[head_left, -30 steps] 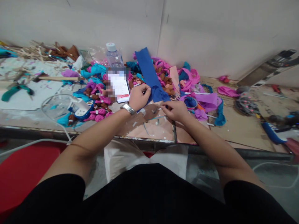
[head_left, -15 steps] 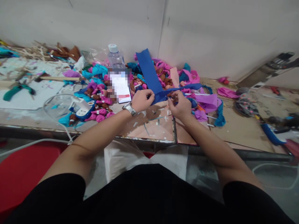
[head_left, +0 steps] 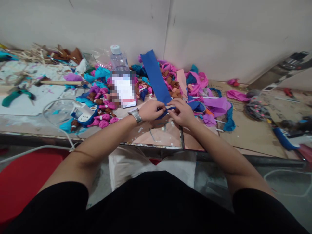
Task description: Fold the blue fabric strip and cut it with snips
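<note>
On the table point(head_left: 161, 139) nearest you, your left hand point(head_left: 151, 110) and right hand point(head_left: 181, 112) both pinch the bunched blue cloth point(head_left: 162, 113) between them. Its long axis runs crosswise, the right end slightly farther from you. I judge it partly gathered, its shaping unfinished. Beyond, a flat blue strip point(head_left: 156, 76) stretches away and leftward, not yet bunched; whether the two join is hidden. Behind, pink and brown bundles point(head_left: 170, 70) look already shaped.

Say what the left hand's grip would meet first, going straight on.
Likely the right hand, just across the bunched blue fabric from the left hand; their depth gap is hard to judge.
</note>
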A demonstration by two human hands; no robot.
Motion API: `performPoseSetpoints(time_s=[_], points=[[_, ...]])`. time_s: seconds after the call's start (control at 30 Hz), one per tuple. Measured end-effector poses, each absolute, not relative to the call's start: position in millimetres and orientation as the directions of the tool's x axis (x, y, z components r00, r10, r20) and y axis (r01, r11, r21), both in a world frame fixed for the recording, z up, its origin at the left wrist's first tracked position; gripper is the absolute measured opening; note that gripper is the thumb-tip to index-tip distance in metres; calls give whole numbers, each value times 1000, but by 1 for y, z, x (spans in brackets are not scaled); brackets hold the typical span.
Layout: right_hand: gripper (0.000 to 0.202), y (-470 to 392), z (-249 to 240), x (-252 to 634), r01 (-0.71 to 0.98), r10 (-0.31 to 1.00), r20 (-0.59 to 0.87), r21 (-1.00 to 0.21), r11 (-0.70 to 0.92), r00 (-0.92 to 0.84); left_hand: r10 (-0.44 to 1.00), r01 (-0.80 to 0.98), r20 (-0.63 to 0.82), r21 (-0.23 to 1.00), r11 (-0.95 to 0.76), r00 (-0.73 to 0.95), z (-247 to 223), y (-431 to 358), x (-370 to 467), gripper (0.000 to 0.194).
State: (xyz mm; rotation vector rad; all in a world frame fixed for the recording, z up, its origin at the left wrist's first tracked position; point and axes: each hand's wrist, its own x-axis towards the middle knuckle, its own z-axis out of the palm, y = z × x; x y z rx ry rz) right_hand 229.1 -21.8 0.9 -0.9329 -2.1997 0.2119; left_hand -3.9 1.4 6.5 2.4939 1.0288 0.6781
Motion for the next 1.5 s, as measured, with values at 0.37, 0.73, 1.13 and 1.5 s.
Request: performPoseSetpoints(time_s=[0.37, 0.73, 1.13, 1.5], points=[[22, -18, -7, 231, 599, 728, 484, -422, 680, -486, 727, 546, 279, 509, -666, 627, 15, -3, -4, 35], [20, -21, -4, 230, 595, 713, 471, -399, 698, -520, 723, 550, 245, 507, -663, 646, 15, -5, -3, 37], [19, -18, -3, 231, 611, 661, 565, -315, 727, -495, 711, 535, 269, 502, -680, 650, 10, 2, -6, 38], [18, -13, -12, 232, 571, 654, 563, -350, 743, -506, 709, 525, 225, 533, -664, 669, 15, -1, -5, 38]])
